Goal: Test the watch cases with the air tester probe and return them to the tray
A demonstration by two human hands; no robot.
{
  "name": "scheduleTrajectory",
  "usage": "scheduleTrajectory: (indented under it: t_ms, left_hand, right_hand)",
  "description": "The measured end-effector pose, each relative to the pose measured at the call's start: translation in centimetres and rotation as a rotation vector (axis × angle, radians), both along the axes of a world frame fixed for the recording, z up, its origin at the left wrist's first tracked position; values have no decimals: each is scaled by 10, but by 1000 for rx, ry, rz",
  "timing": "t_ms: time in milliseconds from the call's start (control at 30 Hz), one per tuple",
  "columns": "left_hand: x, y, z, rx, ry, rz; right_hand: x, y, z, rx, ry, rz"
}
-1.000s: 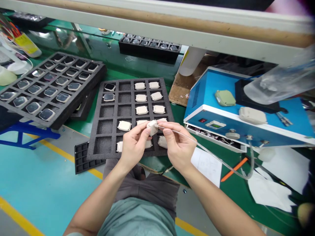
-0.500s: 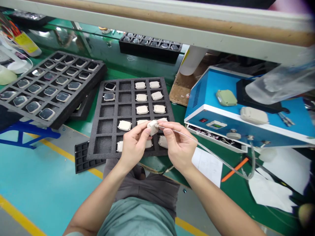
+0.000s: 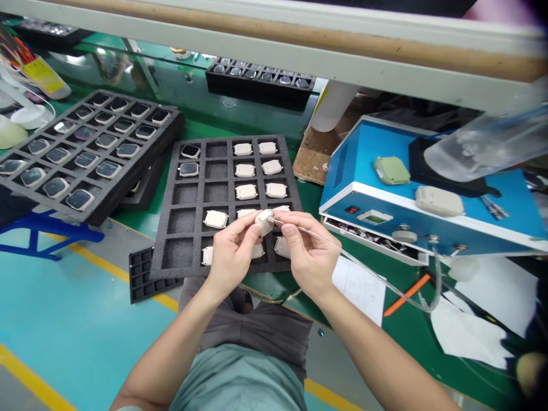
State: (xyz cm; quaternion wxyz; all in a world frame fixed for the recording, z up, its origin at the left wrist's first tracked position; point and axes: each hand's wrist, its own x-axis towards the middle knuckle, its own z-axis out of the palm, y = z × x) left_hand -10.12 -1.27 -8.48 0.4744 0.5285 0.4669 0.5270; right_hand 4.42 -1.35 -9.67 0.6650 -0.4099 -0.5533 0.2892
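Observation:
Over the front edge of a dark foam tray (image 3: 197, 197), my left hand (image 3: 233, 248) pinches a small cream watch case (image 3: 264, 222). My right hand (image 3: 311, 251) is closed on the end of a clear thin tube (image 3: 363, 265), whose tip meets the right side of the case. The tube runs right to a blue box-shaped machine (image 3: 381, 205). Cream cases sit in the tray's right columns, and two dark-screened watches lie at its upper left. The fingers hide the exact point where tip and case touch.
Stacked trays of dark-screened watches (image 3: 96, 194) stand at the left. A green case (image 3: 391, 170) and a cream case (image 3: 440, 200) rest on the machine. An orange strip (image 3: 406, 295) and white papers (image 3: 357, 288) lie at the right. A shelf beam (image 3: 274, 48) crosses above.
The view has shifted very slightly. Both hands keep their grips, and the case in my left hand looks turned a little.

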Motion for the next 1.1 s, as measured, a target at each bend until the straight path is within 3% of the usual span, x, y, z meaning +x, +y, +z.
scheduleTrajectory:
  t_ms: [400, 633, 1100]
  left_hand:
    - [-2, 9, -1, 56, 122, 118]
    - [0, 10, 6, 75, 143, 109]
    - [-2, 10, 4, 67, 158, 126]
  right_hand:
    - [-1, 16, 2, 48, 26, 31]
    - [0, 19, 4, 81, 27, 26]
    - [1, 19, 5, 67, 40, 42]
